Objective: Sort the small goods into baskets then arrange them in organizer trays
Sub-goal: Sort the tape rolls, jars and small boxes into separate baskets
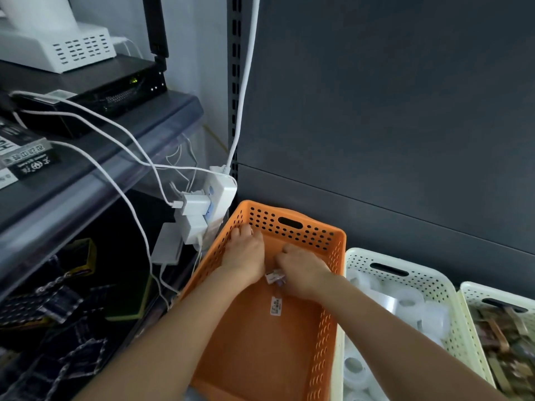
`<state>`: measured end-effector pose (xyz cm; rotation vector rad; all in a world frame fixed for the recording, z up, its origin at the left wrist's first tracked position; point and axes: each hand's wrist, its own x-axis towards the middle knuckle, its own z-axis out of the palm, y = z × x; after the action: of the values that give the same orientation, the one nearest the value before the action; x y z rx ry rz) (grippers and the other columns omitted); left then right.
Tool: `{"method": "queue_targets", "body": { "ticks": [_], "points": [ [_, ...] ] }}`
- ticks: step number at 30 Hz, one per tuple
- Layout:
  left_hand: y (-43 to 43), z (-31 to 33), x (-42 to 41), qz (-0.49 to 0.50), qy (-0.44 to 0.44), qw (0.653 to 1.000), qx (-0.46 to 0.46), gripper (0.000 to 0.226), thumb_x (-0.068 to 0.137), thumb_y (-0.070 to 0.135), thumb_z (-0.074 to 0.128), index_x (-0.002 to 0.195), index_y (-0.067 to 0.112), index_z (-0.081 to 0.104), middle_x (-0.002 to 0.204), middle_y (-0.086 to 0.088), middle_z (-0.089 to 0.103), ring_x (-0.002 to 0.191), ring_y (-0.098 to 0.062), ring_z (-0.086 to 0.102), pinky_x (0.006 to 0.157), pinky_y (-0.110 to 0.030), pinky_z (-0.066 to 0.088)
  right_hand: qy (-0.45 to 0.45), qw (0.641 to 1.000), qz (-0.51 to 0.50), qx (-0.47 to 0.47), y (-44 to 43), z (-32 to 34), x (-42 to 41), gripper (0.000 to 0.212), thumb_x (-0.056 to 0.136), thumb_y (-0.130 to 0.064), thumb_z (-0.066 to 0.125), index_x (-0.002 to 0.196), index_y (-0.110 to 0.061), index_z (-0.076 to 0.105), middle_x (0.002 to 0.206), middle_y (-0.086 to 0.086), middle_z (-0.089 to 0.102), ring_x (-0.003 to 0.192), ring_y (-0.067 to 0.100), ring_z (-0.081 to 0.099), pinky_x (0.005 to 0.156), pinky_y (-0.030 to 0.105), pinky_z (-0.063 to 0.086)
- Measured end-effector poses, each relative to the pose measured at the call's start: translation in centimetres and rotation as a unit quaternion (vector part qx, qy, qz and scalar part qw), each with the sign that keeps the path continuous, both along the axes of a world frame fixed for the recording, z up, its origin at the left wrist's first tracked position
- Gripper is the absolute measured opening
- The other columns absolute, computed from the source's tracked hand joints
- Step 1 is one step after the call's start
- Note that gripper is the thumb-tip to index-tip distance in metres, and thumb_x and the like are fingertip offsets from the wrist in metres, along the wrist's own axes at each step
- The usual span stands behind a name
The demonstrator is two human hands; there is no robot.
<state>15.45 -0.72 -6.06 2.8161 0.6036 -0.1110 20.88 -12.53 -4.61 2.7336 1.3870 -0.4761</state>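
The right hand point(301, 270) has its fingers curled down over a small labelled packet point(275, 277), whose pale end pokes out at the thumb side; how much of the packet sits under the palm I cannot tell. Just left of that grip, nearly touching it, the left hand point(244, 253) lies flat with straight fingers, holding nothing, its fingertips reaching the far left corner. Just nearer to the person than the grip, a second white tag point(276, 305) lies on the floor of the orange basket point(327, 328), and both hands and the packet are inside this basket. Right of the grip, side by side with the orange one, stands a cream basket point(362, 256) holding clear tape rolls point(405, 302), and beyond it a 3rd basket point(474, 293) with brown items point(506, 342). Up and left of the grip a white power strip point(220, 195) hangs with several plugs, and a white cable point(246, 82) runs upward from it along a dark panel point(390, 111).
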Motion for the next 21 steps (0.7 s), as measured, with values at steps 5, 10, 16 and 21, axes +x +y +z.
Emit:
{"method": "queue_targets", "body": {
  "ticks": [5,10,16,21],
  "points": [
    [-0.7,-0.3,-0.2,-0.042,-0.036,0.998,-0.025,0.025,0.088,-0.006,0.045,0.100,0.012,0.058,0.126,-0.006,0.037,0.109,-0.024,0.044,0.091,-0.035,0.046,0.017,0.998,-0.007,-0.053,-0.8,0.4,0.2,0.051,0.068,-0.044,0.079,0.105,-0.019,0.054,0.105,0.002,0.060,0.098,0.022,0.057,0.084,0.037,0.048],
    [-0.7,-0.1,-0.3,-0.023,-0.061,0.995,-0.069,0.044,0.085,-0.011,0.048,0.123,0.013,0.050,0.125,-0.008,0.041,0.107,-0.022,0.050,0.090,-0.032,0.048,0.017,0.998,-0.018,-0.057,-0.8,0.2,0.0,0.043,0.073,-0.037,0.078,0.103,-0.015,0.056,0.106,0.004,0.062,0.099,0.023,0.058,0.085,0.035,0.048],
    [0.0,0.8,-0.3,0.026,-0.013,0.979,-0.202,0.027,0.088,0.003,0.057,0.112,0.014,0.060,0.111,-0.003,0.062,0.098,-0.020,0.059,0.084,-0.033,0.050,0.025,0.993,-0.106,0.053,-1.1,1.0,-0.6,0.021,0.083,-0.030,0.067,0.096,-0.016,0.058,0.097,0.003,0.061,0.092,0.022,0.061,0.076,0.032,0.051],
    [-0.6,2.3,-1.0,0.058,-0.082,0.947,-0.306,0.012,0.088,0.009,0.064,0.096,0.019,0.067,0.089,0.001,0.068,0.081,-0.017,0.064,0.068,-0.032,0.051,0.010,0.956,-0.175,0.235,-2.0,3.1,-1.5,0.026,0.085,-0.032,0.065,0.104,-0.016,0.057,0.099,0.003,0.062,0.089,0.021,0.060,0.076,0.034,0.052]
  ]
}}
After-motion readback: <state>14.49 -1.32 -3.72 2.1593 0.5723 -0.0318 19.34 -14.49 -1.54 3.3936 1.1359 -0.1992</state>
